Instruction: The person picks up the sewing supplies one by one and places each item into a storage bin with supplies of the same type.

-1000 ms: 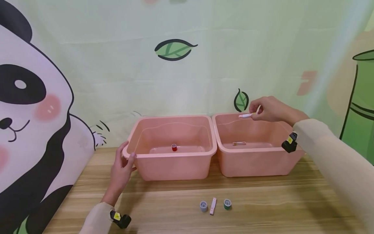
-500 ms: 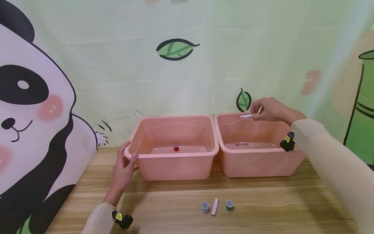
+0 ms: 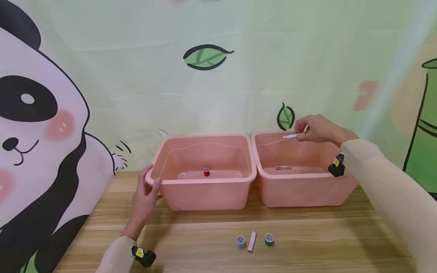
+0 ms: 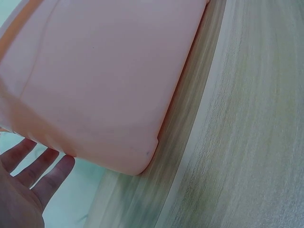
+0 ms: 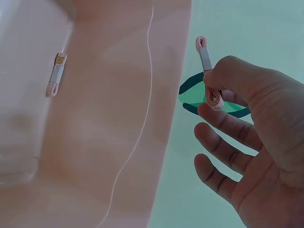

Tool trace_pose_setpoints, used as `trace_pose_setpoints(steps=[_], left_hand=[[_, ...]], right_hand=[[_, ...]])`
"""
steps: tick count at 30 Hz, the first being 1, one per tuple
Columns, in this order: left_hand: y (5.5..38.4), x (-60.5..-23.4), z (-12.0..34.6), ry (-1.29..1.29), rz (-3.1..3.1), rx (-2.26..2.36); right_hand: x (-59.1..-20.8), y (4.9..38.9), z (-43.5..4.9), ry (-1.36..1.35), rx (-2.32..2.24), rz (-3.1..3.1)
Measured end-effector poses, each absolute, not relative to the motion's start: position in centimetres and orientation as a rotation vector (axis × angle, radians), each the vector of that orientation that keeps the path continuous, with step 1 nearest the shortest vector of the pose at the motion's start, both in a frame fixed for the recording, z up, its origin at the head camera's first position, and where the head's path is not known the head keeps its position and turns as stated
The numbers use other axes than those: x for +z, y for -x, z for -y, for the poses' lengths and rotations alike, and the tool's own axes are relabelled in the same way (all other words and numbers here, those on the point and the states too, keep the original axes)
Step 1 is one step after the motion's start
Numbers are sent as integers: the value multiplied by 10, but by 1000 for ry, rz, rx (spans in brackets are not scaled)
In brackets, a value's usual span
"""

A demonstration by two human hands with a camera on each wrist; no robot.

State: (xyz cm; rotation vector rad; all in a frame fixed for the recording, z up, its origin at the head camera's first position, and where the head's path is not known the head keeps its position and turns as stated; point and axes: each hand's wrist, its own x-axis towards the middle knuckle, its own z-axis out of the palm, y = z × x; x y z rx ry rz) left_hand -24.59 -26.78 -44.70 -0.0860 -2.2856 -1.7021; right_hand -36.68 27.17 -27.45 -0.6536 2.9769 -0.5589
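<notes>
My right hand [image 3: 315, 129] pinches a folded tape measure [image 5: 205, 57] between thumb and index finger, above the right pink bin [image 3: 307, 191]. A pale band wraps the tape measure, and its looped ends stick out. The other fingers of that hand are spread apart. Inside this bin lies a second banded tape measure [image 5: 57, 75]. At the left pink bin [image 3: 205, 195], my left hand [image 3: 145, 197] holds the front left corner, its thumb by the front rim and fingers [image 4: 56, 178] against the side wall. A small red spool [image 3: 206, 172] stands on that bin's floor.
In front of the bins, on the wooden table [image 3: 191, 242], are a grey spool [image 3: 240, 242], a banded pink-and-white strip [image 3: 252, 242] and a green spool [image 3: 269, 239]. Behind the bins hangs a backdrop [image 3: 136, 76] printed with a panda and leaves.
The head view has shifted slightly, so everything sits a little further right in it. Both hands keep their places, the right with the tape measure and the left on the bin corner.
</notes>
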Motion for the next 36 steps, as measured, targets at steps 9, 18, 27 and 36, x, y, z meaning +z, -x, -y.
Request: trace_pose_setpoints(steps=[9,18,27,36], left_hand=[[246,-449,268,79,2302,-1720],[245,-447,266,86,2287,-1703],[246,-448,267,89,2285,-1692],[246,-448,267,83,2283,-1690]], right_hand=[[-280,369,-276,626,-559,-2973],[-280,368,-275,609,-550,-2984],[-279,367,-276,604,-526,-3001],[-278,366,-279,606,-506,-3001]])
